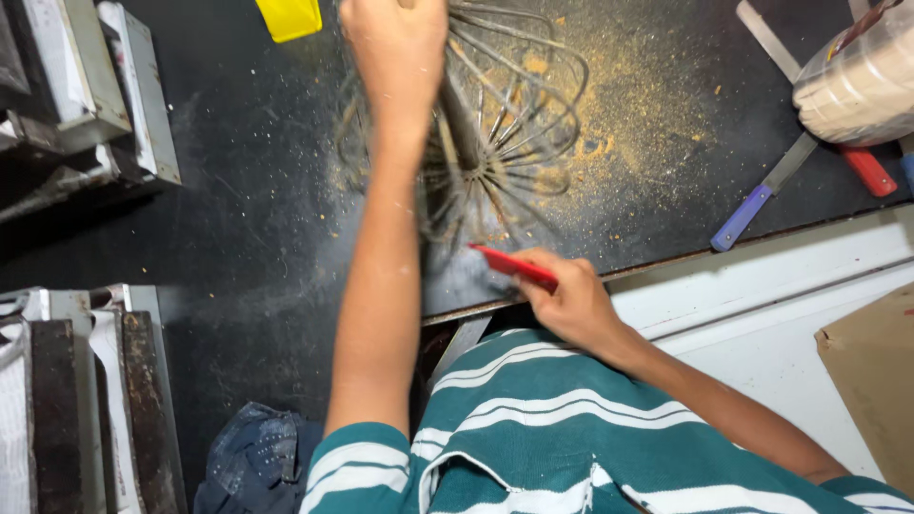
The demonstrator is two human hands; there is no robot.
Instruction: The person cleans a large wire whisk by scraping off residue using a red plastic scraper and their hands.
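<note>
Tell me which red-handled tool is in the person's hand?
The red-handled tool by the wire whisk, gripped by the right hand. The other red-handled tool lies untouched at the far right, beside a purple-handled knife.

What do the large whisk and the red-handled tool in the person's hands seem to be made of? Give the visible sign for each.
Whisk: bare metal wire, dull grey and crusted, judging by its thin curved loops, held by the left hand. Red-handled tool in the right hand: handle probably plastic, smooth uniform red; its blade is not clearly visible.

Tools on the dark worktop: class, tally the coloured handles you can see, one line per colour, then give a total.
Red handles: 2, one in the right hand as red-handled tool, one by the plastic tub
Purple handles: 1
Total: 3
</note>
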